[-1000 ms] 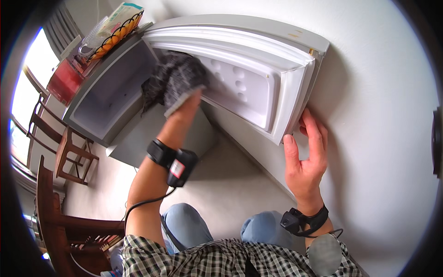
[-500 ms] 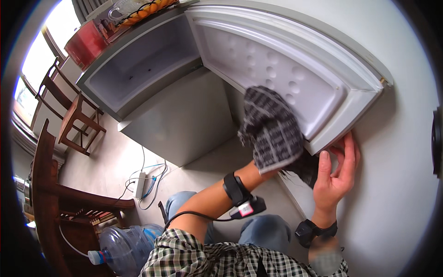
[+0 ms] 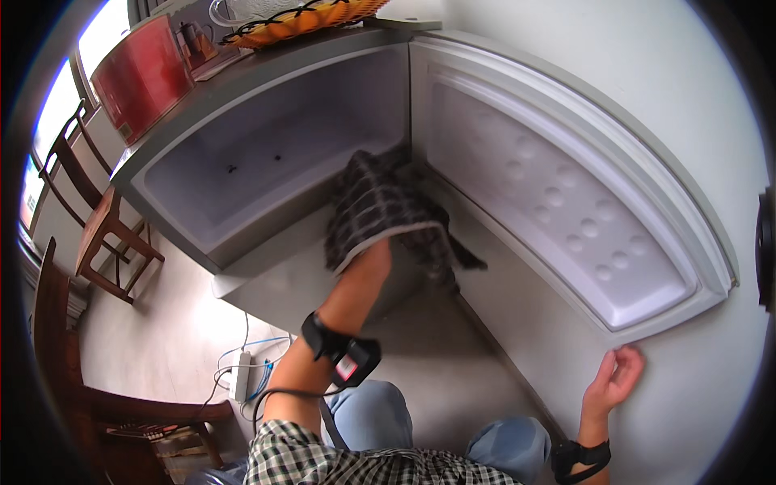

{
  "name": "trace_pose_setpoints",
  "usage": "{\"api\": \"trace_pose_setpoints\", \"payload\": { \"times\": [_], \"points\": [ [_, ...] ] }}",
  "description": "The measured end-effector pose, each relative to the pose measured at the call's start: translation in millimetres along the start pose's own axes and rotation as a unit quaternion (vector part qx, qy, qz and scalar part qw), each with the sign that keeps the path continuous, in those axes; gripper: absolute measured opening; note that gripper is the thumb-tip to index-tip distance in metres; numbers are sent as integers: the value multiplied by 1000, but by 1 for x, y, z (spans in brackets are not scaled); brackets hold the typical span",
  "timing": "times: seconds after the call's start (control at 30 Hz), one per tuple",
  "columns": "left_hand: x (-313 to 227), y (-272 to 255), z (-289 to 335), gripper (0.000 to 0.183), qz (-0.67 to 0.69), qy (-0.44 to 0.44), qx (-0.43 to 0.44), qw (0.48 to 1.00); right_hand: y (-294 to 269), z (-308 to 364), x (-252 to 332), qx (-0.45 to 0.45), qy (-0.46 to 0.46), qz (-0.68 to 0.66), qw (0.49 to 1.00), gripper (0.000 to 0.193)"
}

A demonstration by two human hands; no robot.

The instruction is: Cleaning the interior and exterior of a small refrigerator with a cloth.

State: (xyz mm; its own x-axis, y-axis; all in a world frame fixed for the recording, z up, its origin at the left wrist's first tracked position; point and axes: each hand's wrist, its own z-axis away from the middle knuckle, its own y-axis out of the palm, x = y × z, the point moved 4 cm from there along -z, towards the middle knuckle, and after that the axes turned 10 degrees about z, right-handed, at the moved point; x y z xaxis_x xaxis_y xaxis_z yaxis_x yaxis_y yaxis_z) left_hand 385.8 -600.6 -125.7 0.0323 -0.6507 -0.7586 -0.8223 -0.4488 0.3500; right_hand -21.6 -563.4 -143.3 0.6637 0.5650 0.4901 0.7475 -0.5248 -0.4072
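Note:
A small grey refrigerator has its upper door (image 3: 550, 194) swung wide to the right, showing the dimpled white inner panel. Its pale upper compartment (image 3: 267, 153) is exposed. My left hand (image 3: 372, 259) reaches to the hinge side, between compartment and door, wrapped in a dark checked cloth (image 3: 380, 198). The cloth drapes over the fingers and hides them, its loose end hanging to the right. Below the door's outer bottom corner, my right hand (image 3: 618, 380) is raised beside the white wall, its fingers loosely curled, holding nothing and apart from the door.
On top of the refrigerator stand a red box (image 3: 145, 77) and an orange basket (image 3: 303, 23) with glassware. A wooden chair (image 3: 97, 218) is at the left, with more dark wooden furniture (image 3: 121, 428) nearer. A white power strip (image 3: 240, 376) with cables lies on the floor.
My left hand has carried the cloth leftward, from the door's lower edge to the hinge side. My right hand has let go of the door corner and dropped lower. The view has shifted.

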Motion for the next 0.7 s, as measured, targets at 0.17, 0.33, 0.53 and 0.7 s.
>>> {"api": "trace_pose_setpoints", "payload": {
  "times": [0.17,0.33,0.53,0.7],
  "points": [
    [-30,-39,3,43,478,-215,145,839,18,27,28,132,-47,84,987,16],
    [29,10,8,40,707,-398,143,567,94,14,69,236,-31,-19,971,14],
    [78,27,8,40,766,-365,23,529,181,9,125,299,-107,-148,937,12],
    [34,-3,29,47,812,-418,-61,404,215,11,136,314,-58,-205,925,10]
  ]
}}
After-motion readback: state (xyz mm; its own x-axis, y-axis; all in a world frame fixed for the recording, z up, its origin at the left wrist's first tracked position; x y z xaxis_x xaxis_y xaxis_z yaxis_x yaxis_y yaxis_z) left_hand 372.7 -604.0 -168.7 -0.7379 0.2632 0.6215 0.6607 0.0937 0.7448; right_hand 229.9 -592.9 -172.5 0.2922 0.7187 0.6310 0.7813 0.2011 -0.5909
